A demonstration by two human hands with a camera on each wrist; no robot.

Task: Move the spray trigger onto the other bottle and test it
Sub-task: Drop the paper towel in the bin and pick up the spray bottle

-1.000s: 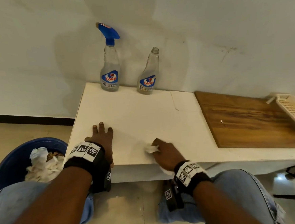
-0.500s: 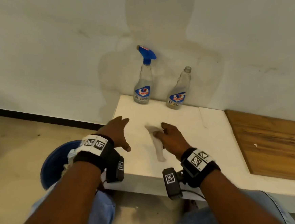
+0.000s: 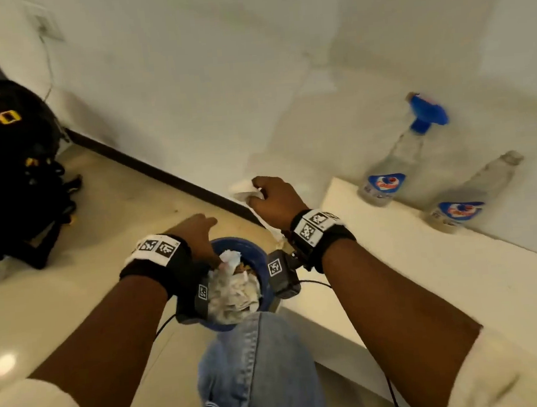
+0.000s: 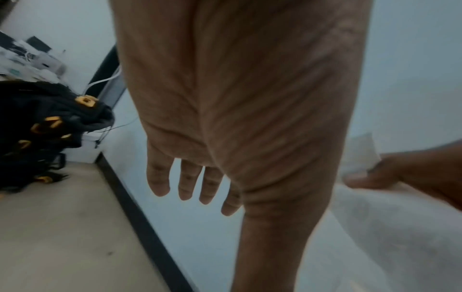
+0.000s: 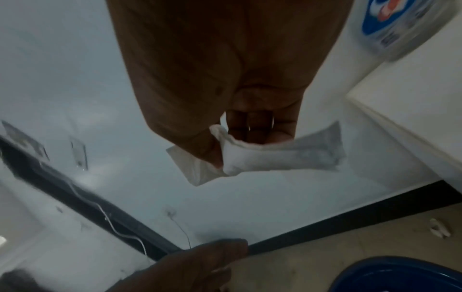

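Observation:
Two clear bottles stand at the back of the white ledge (image 3: 459,272) against the wall. The left bottle (image 3: 396,164) carries the blue spray trigger (image 3: 427,112); the right bottle (image 3: 472,197) has a bare neck. My right hand (image 3: 273,196) is off the ledge to its left, above the floor, and pinches a crumpled white tissue (image 5: 262,156) between thumb and fingers. My left hand (image 3: 198,231) hovers over the blue bin (image 3: 251,246) with straight, spread fingers (image 4: 192,183) and holds nothing.
The blue bin beside my knee is full of used tissues (image 3: 235,289). A black bag with yellow buckles (image 3: 11,172) lies on the floor at the left. A dark skirting strip (image 3: 162,176) runs along the wall. My jeans-clad knee (image 3: 257,364) is below the bin.
Both hands left the ledge and swung left toward the bin. The right hand carried the tissue off the ledge surface. My view turned left, so the bottles now sit at the right.

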